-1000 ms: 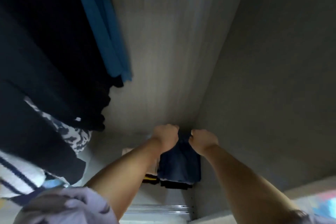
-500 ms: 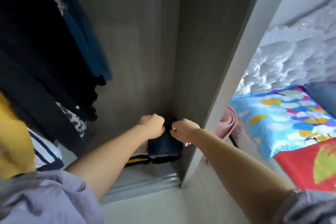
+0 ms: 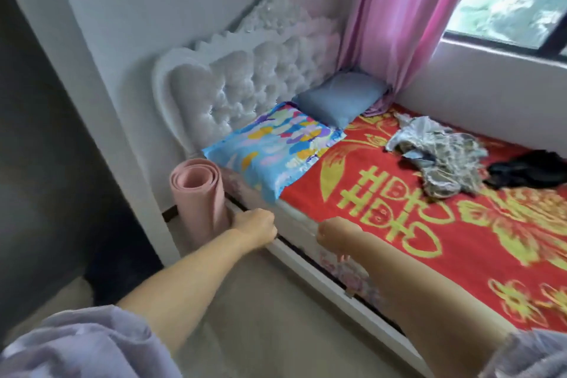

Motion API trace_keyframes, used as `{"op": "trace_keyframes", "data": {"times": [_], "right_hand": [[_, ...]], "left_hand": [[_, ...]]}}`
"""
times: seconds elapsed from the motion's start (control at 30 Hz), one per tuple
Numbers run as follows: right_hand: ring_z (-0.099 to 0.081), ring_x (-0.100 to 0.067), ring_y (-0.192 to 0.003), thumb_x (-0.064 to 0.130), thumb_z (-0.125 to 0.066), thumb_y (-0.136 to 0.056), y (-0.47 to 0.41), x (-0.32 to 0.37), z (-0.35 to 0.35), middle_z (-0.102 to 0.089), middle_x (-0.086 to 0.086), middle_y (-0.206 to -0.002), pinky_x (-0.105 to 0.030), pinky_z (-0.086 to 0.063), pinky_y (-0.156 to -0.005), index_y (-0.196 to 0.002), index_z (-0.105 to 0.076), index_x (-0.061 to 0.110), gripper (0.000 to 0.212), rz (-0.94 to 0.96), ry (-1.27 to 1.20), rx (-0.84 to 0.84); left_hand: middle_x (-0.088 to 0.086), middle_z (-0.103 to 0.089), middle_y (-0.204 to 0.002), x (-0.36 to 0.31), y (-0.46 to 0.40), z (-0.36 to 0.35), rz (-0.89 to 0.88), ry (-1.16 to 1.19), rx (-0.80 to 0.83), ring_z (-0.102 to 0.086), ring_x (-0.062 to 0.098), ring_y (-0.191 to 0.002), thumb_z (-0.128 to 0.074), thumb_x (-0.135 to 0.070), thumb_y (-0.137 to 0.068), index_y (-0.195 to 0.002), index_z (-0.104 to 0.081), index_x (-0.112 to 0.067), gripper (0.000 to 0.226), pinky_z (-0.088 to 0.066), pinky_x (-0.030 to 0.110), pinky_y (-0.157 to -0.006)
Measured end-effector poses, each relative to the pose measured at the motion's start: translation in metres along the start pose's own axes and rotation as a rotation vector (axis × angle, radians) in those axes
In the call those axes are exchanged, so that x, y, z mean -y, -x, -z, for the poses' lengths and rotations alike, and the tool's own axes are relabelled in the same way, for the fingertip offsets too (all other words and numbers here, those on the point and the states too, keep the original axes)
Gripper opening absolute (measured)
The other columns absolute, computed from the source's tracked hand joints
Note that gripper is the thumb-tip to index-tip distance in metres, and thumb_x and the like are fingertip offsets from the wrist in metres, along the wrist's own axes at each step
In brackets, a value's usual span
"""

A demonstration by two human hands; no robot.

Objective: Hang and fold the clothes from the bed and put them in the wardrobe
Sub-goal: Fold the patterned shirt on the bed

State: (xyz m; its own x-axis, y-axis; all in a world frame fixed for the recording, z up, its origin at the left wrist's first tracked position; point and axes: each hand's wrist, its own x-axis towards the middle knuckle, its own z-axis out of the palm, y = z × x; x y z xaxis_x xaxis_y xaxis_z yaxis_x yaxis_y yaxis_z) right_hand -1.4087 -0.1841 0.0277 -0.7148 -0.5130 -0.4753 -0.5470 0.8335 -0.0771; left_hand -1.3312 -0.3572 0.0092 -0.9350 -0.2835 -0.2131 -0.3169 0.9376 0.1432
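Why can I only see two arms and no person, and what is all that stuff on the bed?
The camera sits on the person's head and looks forward and down, so you see what they see: their own two arms. The left hand and right hand reach out in front, fingers curled, with nothing in their grip. The bed has a red cover with yellow patterns. On it lie a colourful pillow, a plain blue pillow, a crumpled grey patterned garment and a black garment beside it. Those two are clothes not yet put away. A rolled pink mat stands on the floor by the bed, and a pink curtain hangs beside the window.
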Motion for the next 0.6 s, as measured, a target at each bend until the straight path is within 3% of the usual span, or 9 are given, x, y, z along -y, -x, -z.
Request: {"op": "trace_keyframes", "data": {"times": [0.07, 0.13, 0.2, 0.3, 0.4, 0.47, 0.6], "right_hand": [[-0.068, -0.028, -0.084, 0.014, -0.036, -0.095, 0.008, -0.048, -0.004, -0.064, -0.008, -0.09, -0.038, -0.058, -0.075, -0.098, -0.063, 0.006, 0.029, -0.089, -0.091, -0.013], [-0.063, -0.022, -0.067, 0.014, -0.037, -0.096, 0.01, -0.086, -0.01, -0.061, -0.005, -0.08, -0.033, -0.056, -0.062, -0.082, -0.057, 0.007, 0.026, -0.165, -0.126, -0.006], [-0.06, -0.018, -0.062, 0.015, -0.038, -0.098, 0.006, -0.119, -0.016, -0.061, -0.003, -0.076, -0.03, -0.052, -0.055, -0.08, -0.056, 0.007, 0.026, -0.236, -0.147, 0.012], [-0.069, -0.021, -0.078, 0.018, -0.04, -0.098, -0.005, -0.162, -0.022, -0.065, -0.004, -0.084, -0.032, -0.055, -0.064, -0.095, -0.062, 0.006, 0.024, -0.306, -0.183, 0.057], [-0.065, -0.03, -0.097, 0.021, -0.046, -0.094, -0.025, -0.203, -0.019, -0.067, -0.012, -0.104, -0.037, -0.053, -0.078, -0.107, -0.064, 0.008, 0.026, -0.379, -0.234, -0.005], [-0.066, -0.03, -0.095, 0.021, -0.044, -0.095, -0.041, -0.231, -0.014, -0.067, -0.013, -0.103, -0.037, -0.054, -0.078, -0.108, -0.063, 0.008, 0.027, -0.423, -0.27, -0.02], [-0.071, -0.02, -0.074, 0.021, -0.035, -0.1, -0.073, -0.285, -0.009, -0.062, -0.003, -0.078, -0.037, -0.058, -0.07, -0.101, -0.06, 0.006, 0.029, -0.508, -0.341, 0.016]], "left_hand": [[0.01, -0.062, -0.121, -0.043, -0.017, 0.0, -0.096, -0.015, 0.011, -0.057, 0.031, -0.112, -0.043, -0.025, -0.09, -0.108, -0.063, -0.013, 0.029, -0.044, 0.034, -0.085], [0.01, -0.063, -0.117, -0.079, -0.033, -0.001, -0.178, -0.03, 0.025, -0.058, 0.031, -0.11, -0.043, -0.025, -0.09, -0.103, -0.064, -0.014, 0.027, -0.044, 0.033, -0.082], [0.011, -0.064, -0.111, -0.109, -0.053, -0.003, -0.257, -0.048, 0.057, -0.059, 0.032, -0.106, -0.042, -0.024, -0.09, -0.096, -0.063, -0.013, 0.024, -0.042, 0.033, -0.075], [0.007, -0.064, -0.105, -0.143, -0.091, -0.005, -0.343, -0.072, 0.117, -0.06, 0.031, -0.096, -0.041, -0.025, -0.091, -0.093, -0.061, -0.013, 0.023, -0.04, 0.032, -0.068], [0.006, -0.064, -0.101, -0.172, -0.142, -0.003, -0.408, -0.096, 0.152, -0.059, 0.029, -0.09, -0.041, -0.026, -0.093, -0.093, -0.061, -0.011, 0.025, -0.042, 0.031, -0.067], [0.007, -0.061, -0.095, -0.193, -0.178, 0.0, -0.452, -0.118, 0.164, -0.055, 0.028, -0.081, -0.04, -0.025, -0.095, -0.088, -0.058, -0.012, 0.023, -0.04, 0.03, -0.065], [0.007, -0.061, -0.093, -0.235, -0.248, 0.001, -0.524, -0.158, 0.209, -0.052, 0.026, -0.077, -0.04, -0.024, -0.095, -0.092, -0.061, -0.009, 0.026, -0.04, 0.03, -0.063]]}}
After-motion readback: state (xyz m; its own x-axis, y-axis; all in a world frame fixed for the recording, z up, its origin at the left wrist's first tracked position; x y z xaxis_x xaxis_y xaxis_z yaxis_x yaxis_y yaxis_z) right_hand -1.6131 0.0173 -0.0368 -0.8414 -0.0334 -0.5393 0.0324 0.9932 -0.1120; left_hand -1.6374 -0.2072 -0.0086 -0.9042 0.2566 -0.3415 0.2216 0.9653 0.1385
